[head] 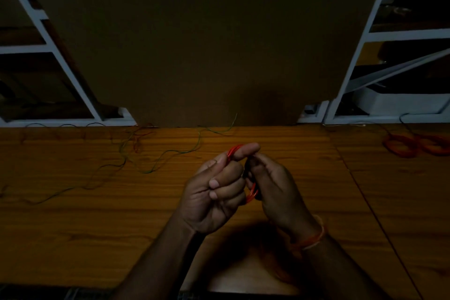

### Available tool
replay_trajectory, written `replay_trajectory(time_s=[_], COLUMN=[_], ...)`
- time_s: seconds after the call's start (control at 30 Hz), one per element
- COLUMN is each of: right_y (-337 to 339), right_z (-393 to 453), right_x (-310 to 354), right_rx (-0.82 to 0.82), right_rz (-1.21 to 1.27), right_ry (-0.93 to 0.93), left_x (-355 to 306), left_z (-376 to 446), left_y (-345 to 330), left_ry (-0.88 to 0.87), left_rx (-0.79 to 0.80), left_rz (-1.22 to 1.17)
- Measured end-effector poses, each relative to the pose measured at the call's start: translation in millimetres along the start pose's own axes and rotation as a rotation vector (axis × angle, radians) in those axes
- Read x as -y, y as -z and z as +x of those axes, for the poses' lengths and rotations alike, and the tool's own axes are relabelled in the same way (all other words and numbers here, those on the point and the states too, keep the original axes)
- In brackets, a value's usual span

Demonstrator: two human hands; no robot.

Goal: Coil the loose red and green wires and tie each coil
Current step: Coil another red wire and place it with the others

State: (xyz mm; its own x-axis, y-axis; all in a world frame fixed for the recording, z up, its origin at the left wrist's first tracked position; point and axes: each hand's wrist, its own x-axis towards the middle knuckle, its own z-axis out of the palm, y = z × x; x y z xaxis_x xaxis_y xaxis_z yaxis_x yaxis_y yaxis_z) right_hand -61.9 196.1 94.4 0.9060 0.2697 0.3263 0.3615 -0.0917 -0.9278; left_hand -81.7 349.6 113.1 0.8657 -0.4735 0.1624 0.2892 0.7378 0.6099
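Dim room, wooden desk [97,238] with a big brown board behind it and white shelf frames either side. Both hands are up over the middle of the desk working a small red coil [252,193]. The left hand [214,192] has its fingers curled round the coil, with the loops poking out by the fingertip at the top and again at the bottom between the two hands. The right hand [272,187] pinches in at the coil's side, fingers bent; I can't tell if it's holding a loose tail or just steadying.

Looks to me like the tying step on a red coil: next move probably needs the end wrapped round the loops and snugged without letting them spring apart.

Further out, loose green wire [170,153] snakes across the left of the desk, not yet coiled, with some dark reddish wire [137,140] tangled near it. Finished-looking red coils [414,146] sit at far right.
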Motion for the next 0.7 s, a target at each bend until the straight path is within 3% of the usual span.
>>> replay_trajectory(time_s=[0.13, 0.37, 0.57, 0.7], right_y=[-2, -7, 4, 13], right_z=[0, -4, -7, -17], right_x=[0, -5, -14, -21], right_rx=[0.013, 0.151, 0.173, 0.212], right_rz=[-0.049, 0.277, 0.239, 0.176], right_ry=[-0.021, -0.186, -0.213, -0.257], left_x=[2, 10, 11, -1], left_z=[0, 1, -3, -7], left_y=[3, 13, 25, 37], left_ry=[-0.011, 0.013, 0.056, -0.042], left_rx=[-0.016, -0.06, -0.076, -0.13], left_rz=[-0.077, -0.292, -0.361, -0.445])
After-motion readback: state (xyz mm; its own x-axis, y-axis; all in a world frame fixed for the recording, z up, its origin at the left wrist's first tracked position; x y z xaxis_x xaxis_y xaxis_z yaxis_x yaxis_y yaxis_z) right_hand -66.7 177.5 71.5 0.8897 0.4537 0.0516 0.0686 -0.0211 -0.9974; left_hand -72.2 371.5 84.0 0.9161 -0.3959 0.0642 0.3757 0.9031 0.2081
